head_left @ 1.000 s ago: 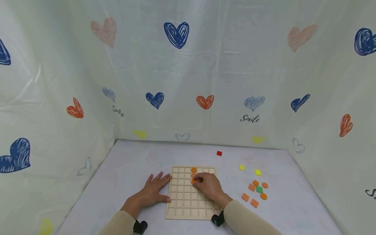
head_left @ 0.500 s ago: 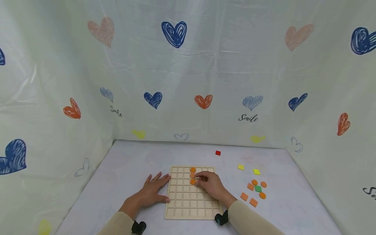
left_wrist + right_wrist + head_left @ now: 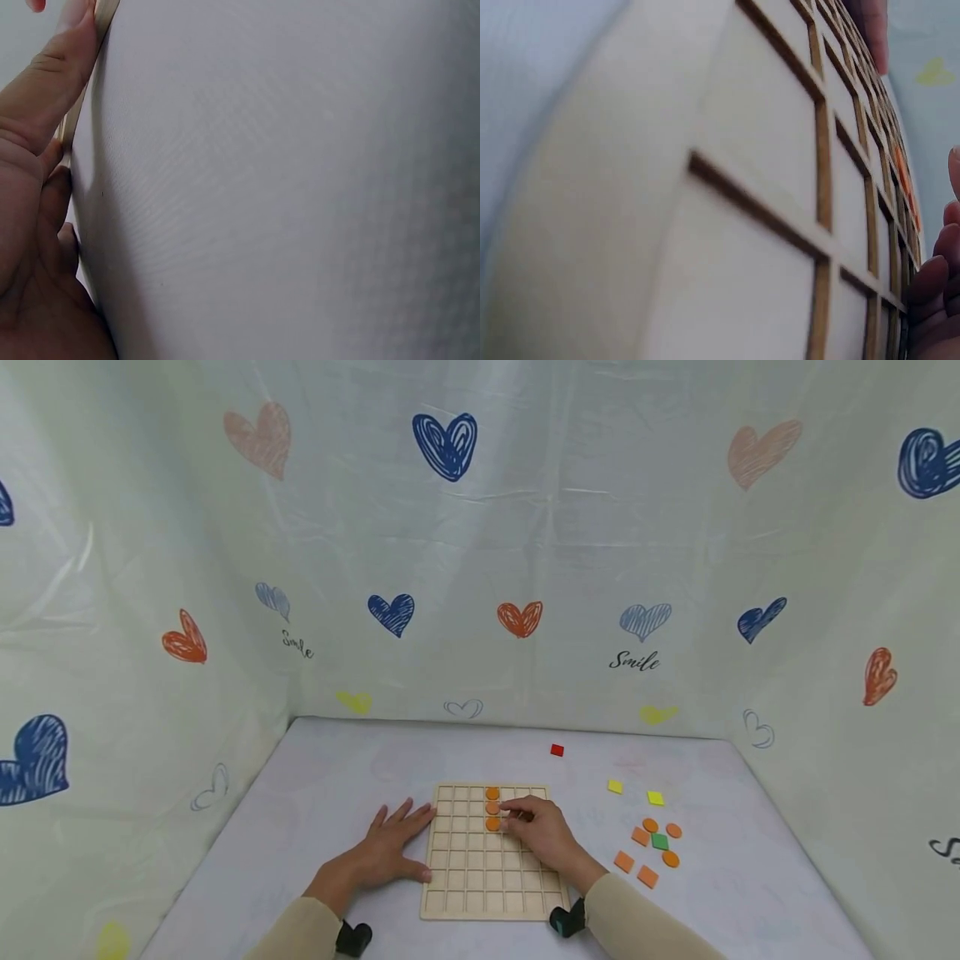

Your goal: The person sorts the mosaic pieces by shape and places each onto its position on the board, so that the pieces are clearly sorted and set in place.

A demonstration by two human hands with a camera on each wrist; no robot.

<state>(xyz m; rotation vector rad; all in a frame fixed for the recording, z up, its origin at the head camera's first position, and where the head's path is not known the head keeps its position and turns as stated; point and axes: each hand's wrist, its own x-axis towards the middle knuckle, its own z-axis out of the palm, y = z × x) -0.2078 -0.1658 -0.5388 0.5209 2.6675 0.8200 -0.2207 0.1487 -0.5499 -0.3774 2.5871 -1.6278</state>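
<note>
A square wooden grid board (image 3: pixel 453 906) lies on the table, with three orange discs (image 3: pixel 492 794) in a column of its cells at the far side. My left hand (image 3: pixel 386 850) is spread flat on the table, fingertips and thumb touching the board's left edge. In the left wrist view its thumb (image 3: pixel 56 75) presses against that edge. My right hand (image 3: pixel 543 835) hovers over the board just right of the discs, thumb and index finger apart, with nothing visible between them. The right wrist view catches only some of its fingers (image 3: pixel 937 277) at the right edge.
To the right of the board lie loose orange discs (image 3: pixel 671 859), orange squares (image 3: pixel 647 877), a green square (image 3: pixel 659 842) and two yellow squares (image 3: pixel 656 798). A red square (image 3: pixel 557 750) lies near the table's back edge. A heart-printed curtain (image 3: pixel 480 543) stands behind.
My right hand has let go of the nearest of the three discs and drawn slightly to the right. The left hand keeps its place at the board's edge.
</note>
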